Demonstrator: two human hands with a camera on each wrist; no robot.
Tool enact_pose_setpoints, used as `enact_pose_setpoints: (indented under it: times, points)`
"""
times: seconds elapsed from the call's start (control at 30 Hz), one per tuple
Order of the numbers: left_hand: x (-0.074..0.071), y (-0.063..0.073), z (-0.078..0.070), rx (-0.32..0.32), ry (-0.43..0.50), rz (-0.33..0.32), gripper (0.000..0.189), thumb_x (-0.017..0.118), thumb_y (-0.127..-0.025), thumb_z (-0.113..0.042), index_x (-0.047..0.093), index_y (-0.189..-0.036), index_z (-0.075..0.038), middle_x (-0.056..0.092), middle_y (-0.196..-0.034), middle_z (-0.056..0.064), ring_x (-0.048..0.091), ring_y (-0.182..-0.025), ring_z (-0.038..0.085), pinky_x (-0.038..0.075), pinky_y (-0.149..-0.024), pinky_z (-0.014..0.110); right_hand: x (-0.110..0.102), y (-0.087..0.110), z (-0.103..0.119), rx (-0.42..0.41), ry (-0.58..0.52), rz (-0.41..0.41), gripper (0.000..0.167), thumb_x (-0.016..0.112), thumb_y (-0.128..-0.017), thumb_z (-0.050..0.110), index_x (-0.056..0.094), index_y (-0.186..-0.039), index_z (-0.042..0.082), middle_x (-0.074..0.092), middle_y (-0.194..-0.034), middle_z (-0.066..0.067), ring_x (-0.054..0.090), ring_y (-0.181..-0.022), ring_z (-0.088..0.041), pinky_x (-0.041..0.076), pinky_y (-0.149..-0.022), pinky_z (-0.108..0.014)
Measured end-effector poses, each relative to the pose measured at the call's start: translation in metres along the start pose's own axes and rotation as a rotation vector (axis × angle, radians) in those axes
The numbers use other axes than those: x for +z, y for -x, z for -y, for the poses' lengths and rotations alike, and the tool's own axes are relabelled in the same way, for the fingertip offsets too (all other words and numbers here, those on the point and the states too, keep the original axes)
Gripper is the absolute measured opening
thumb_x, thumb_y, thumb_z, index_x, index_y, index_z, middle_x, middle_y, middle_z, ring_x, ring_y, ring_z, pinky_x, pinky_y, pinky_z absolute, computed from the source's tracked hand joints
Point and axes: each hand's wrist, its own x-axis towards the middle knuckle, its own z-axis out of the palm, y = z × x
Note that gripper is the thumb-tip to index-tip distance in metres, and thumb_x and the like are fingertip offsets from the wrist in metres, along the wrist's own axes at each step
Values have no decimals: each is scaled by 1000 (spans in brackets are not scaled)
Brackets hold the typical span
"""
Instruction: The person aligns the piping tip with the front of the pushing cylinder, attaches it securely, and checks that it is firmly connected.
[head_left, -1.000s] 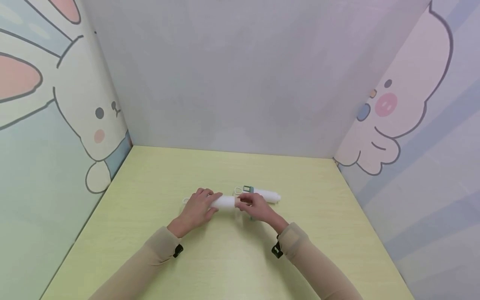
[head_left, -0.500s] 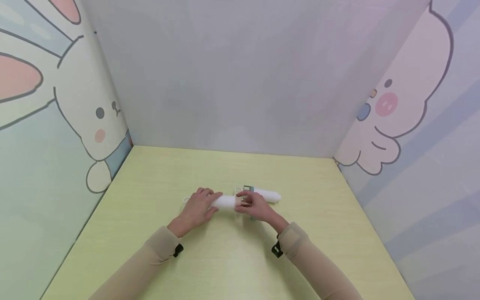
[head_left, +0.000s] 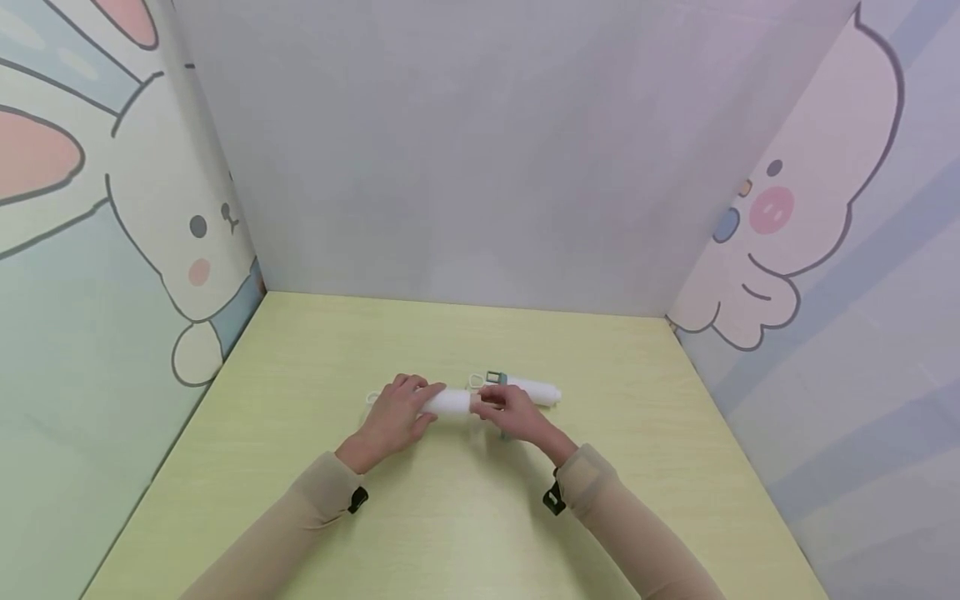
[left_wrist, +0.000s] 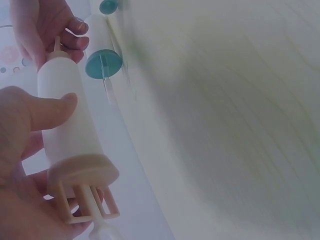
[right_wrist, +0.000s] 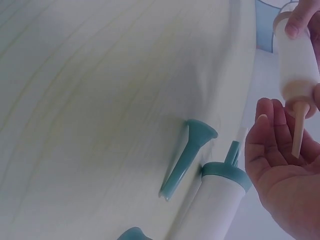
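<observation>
My left hand (head_left: pixel 393 421) grips the white barrel of an icing syringe (head_left: pixel 450 402), its thumb lying along the side. The syringe lies level, with its beige handle cap (left_wrist: pixel 82 172) toward the left. At the right end is a long, slender beige nozzle (right_wrist: pixel 298 130). My right hand (head_left: pixel 517 412) pinches the collar of that nozzle between thumb and curled fingers, the tip pointing into the palm. Just behind the right hand lies a second icing syringe (head_left: pixel 532 391) with a teal cap (right_wrist: pixel 227 175).
A loose teal funnel-shaped nozzle (right_wrist: pixel 182 165) lies on the table near the second syringe. Another teal piece (right_wrist: pixel 132 234) shows at the lower edge of the right wrist view. The pale yellow table (head_left: pixel 480 525) is bounded by a grey back wall (head_left: pixel 450 167) and printed side walls.
Half a second ago the right fingers were spread slightly wider around the nozzle; now they are closed in on its collar. The left hand and the syringe stay in place.
</observation>
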Motion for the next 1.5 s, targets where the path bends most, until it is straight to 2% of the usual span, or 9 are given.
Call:
enact_pose_setpoints:
  times: [0.13, 0.33, 0.47, 0.57, 0.67, 0.87, 1.17, 1.33, 1.5]
  points:
    - [-2, 1, -1, -2, 3, -1, 47, 78, -80, -20, 63, -124, -14, 59, -107, 10, 51, -98, 30, 45, -79, 44, -1, 1, 1, 25, -18, 14, 36, 63, -93, 32, 67, -113, 2, 69, -96, -13, 67, -82, -25, 52, -69, -32]
    - [-3, 1, -3, -10, 0, 8, 48, 77, -80, -21, 62, -125, -14, 59, -108, 10, 51, -100, 31, 45, -80, 44, -2, 2, 6, 2, -13, -15, 47, 74, -85, 22, 60, -124, -2, 63, -114, -15, 64, -99, -28, 52, -79, -37]
    - [-3, 1, -3, -5, -11, 3, 48, 78, -80, -21, 62, -125, -14, 58, -108, 10, 51, -100, 31, 45, -80, 44, -7, 9, 22, -58, -62, -22, 48, 76, -81, 7, 56, -122, -5, 59, -117, -22, 61, -102, -36, 51, -80, -42]
    - [-2, 0, -3, 1, -17, 0, 48, 78, -80, -21, 62, -125, -14, 58, -108, 10, 51, -100, 31, 45, -80, 44, -10, 13, 34, -74, -86, -25, 42, 75, -81, 1, 56, -118, -6, 58, -116, -23, 61, -102, -36, 51, -80, -40]
    - [-3, -1, -3, 2, -22, -4, 48, 78, -79, -21, 63, -124, -14, 59, -108, 10, 51, -99, 31, 45, -79, 44, -10, 12, 31, -77, -98, -17, 37, 74, -81, 0, 58, -114, -6, 59, -113, -21, 61, -100, -37, 52, -79, -38]
    - [-5, 0, -5, -1, -34, -7, 48, 78, -79, -23, 63, -124, -15, 59, -108, 9, 51, -99, 30, 46, -78, 43, -4, 5, 5, -48, -75, -39, 31, 73, -85, 11, 63, -112, -2, 63, -113, -16, 62, -102, -32, 52, -78, -36]
    - [-6, 1, -7, -3, -20, -5, 48, 78, -79, -22, 63, -124, -14, 60, -108, 10, 51, -99, 30, 45, -79, 43, -4, 8, 5, 7, 8, -52, 37, 68, -90, 29, 66, -115, 3, 66, -112, -10, 64, -99, -21, 51, -79, -33]
    - [-6, 3, -9, -10, -21, 1, 47, 78, -80, -22, 63, -124, -15, 59, -108, 10, 51, -99, 30, 45, -79, 43, -5, 10, 9, -34, -52, -46, 43, 73, -86, 18, 60, -121, -3, 63, -116, -16, 62, -103, -27, 51, -82, -37]
    - [-6, 3, -10, -15, -28, 6, 47, 78, -80, -23, 63, -124, -15, 59, -108, 9, 51, -99, 30, 45, -80, 43, -10, 18, 29, -132, -149, -46, 43, 75, -79, -2, 56, -116, -13, 59, -114, -28, 60, -101, -41, 50, -80, -47]
